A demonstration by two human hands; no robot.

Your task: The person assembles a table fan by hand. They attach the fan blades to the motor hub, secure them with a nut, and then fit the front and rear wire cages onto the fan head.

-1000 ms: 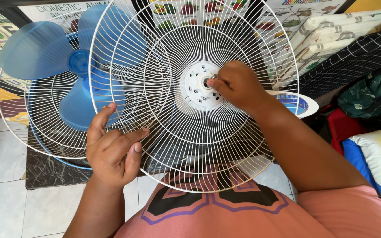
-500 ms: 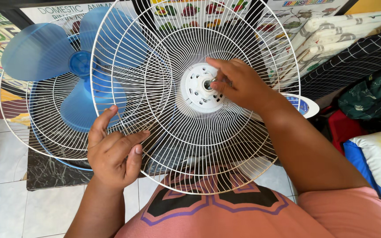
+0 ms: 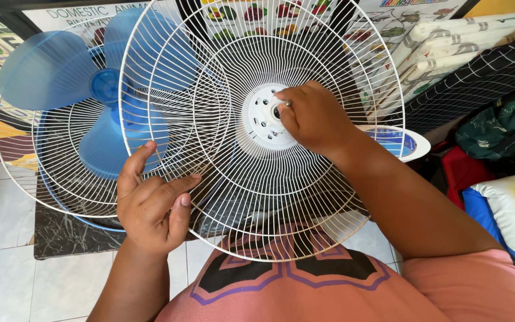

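- Grip first: the left hand (image 3: 153, 206) pinches the lower left rim of the white wire guard (image 3: 329, 197) between thumb and curled fingers, and that is the only hold on the rim. The guard stands tilted over the lap, so a loosened pinch would probably let it swing or drop.
- Right hand (image 3: 314, 119) sits at the white plastic hub (image 3: 258, 119) in the middle of the guard, fingertips closed narrow on something small and metallic at the centre hole. Whether it is a screw, a nut or a shaft end cannot be told; a piece that small could slip through the wires and be lost on the tiled floor (image 3: 1, 268).
- Pressing hard at the hub while only one edge is held could bend the thin wires or twist the guard out of line.
- Just behind, to the left, a second guard (image 3: 25, 179) holds the blue blade (image 3: 49, 68), and the two guards overlap. A sideways slip could knock them together and tangle the wires or strike the blade.
- Wire ends near the rim might catch on the pink shirt (image 3: 329, 292) below.
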